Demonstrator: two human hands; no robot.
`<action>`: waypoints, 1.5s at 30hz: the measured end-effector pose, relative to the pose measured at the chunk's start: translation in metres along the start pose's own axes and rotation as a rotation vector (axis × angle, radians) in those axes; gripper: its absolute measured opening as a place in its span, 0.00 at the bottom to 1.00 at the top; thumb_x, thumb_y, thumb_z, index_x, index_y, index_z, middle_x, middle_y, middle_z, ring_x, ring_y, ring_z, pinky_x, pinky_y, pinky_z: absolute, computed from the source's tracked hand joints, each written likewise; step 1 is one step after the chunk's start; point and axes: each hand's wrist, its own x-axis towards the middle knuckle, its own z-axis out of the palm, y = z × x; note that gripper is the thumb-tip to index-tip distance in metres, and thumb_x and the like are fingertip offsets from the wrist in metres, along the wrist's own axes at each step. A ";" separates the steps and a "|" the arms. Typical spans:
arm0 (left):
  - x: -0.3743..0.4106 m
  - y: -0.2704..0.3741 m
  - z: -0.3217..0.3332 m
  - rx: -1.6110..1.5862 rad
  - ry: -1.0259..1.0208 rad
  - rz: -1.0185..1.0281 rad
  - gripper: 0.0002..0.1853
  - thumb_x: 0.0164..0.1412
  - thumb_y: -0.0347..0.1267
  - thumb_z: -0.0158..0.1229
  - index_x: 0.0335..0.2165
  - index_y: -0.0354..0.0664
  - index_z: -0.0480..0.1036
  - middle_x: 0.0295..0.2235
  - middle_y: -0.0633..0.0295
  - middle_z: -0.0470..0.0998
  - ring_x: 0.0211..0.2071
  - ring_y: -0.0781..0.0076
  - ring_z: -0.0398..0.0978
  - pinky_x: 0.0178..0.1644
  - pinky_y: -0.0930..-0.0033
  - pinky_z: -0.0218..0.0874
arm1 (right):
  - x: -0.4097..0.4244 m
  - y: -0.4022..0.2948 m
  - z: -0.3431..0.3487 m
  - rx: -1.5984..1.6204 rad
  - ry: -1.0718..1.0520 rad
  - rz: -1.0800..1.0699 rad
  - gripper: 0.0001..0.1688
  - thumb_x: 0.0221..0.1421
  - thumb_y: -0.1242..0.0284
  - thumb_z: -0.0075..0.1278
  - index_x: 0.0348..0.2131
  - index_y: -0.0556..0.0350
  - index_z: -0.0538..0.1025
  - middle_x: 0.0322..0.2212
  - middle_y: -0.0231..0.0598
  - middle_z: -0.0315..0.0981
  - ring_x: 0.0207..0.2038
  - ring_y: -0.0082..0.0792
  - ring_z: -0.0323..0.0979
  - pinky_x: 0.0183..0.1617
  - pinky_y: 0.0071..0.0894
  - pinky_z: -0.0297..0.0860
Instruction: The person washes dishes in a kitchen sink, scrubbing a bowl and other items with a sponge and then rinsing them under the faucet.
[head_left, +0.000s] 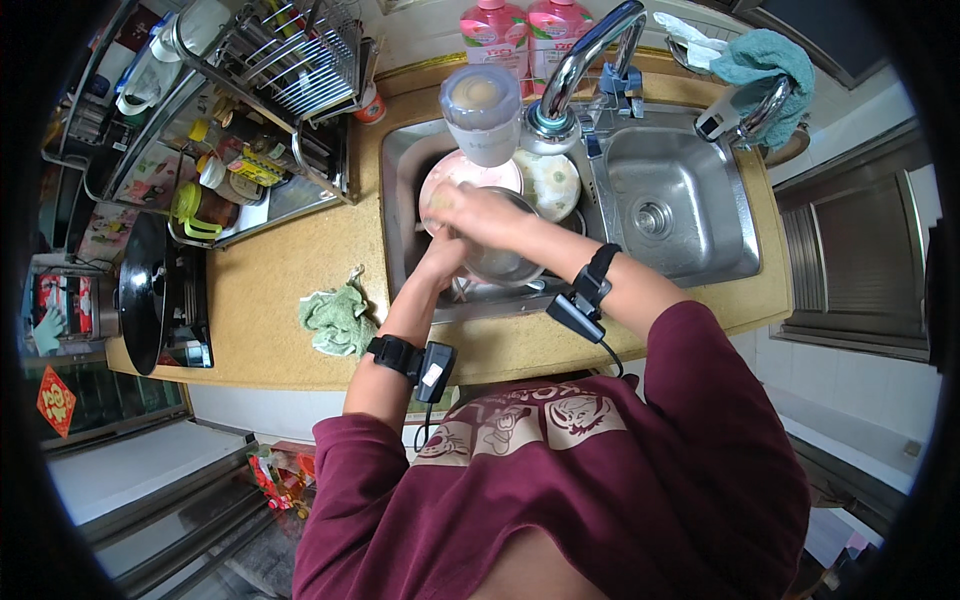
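Observation:
Both my hands are over the left basin of a steel sink (411, 161). My left hand (448, 253) grips the near rim of a pale pink plate (471, 166), its fingers partly hidden. My right hand (480, 216) lies across the plate, motion-blurred, with what looks like a yellowish sponge (442, 199) under its fingers. A round metal bowl (499, 264) sits below my right wrist. Behind it rests a white plate with a green floral pattern (551, 186). A white water filter (484, 124) on the chrome faucet (564, 71) hangs over the far part of the basin.
A crumpled green cloth (337, 321) lies on the yellow counter (300, 262). Left are a dish rack (307, 75), condiment jars (232, 180) and a black wok lid (142, 292). Pink detergent bottles (495, 34) stand behind the sink. The right basin (675, 180) has a drain; a teal towel (772, 79) hangs beyond.

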 end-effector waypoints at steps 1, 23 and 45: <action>0.002 0.001 0.001 0.000 0.011 -0.053 0.34 0.43 0.21 0.45 0.52 0.47 0.46 0.42 0.51 0.62 0.36 0.55 0.69 0.23 0.60 0.69 | 0.003 0.012 0.010 -0.346 0.083 -0.484 0.16 0.46 0.69 0.40 0.39 0.43 0.69 0.45 0.43 0.54 0.43 0.46 0.60 0.45 0.36 0.60; 0.014 0.004 -0.027 0.193 0.506 0.725 0.33 0.39 0.12 0.35 0.49 0.42 0.54 0.44 0.56 0.64 0.46 0.68 0.61 0.50 0.73 0.50 | -0.007 0.069 0.045 1.163 -0.021 0.702 0.22 0.40 0.66 0.54 0.32 0.64 0.67 0.28 0.40 0.68 0.29 0.30 0.66 0.32 0.29 0.63; 0.031 -0.004 -0.020 0.109 0.460 0.667 0.22 0.53 0.23 0.37 0.49 0.43 0.54 0.46 0.52 0.60 0.46 0.64 0.59 0.49 0.70 0.50 | 0.001 0.028 0.041 -0.075 0.034 0.030 0.16 0.43 0.68 0.40 0.34 0.55 0.68 0.38 0.53 0.56 0.40 0.49 0.62 0.40 0.41 0.61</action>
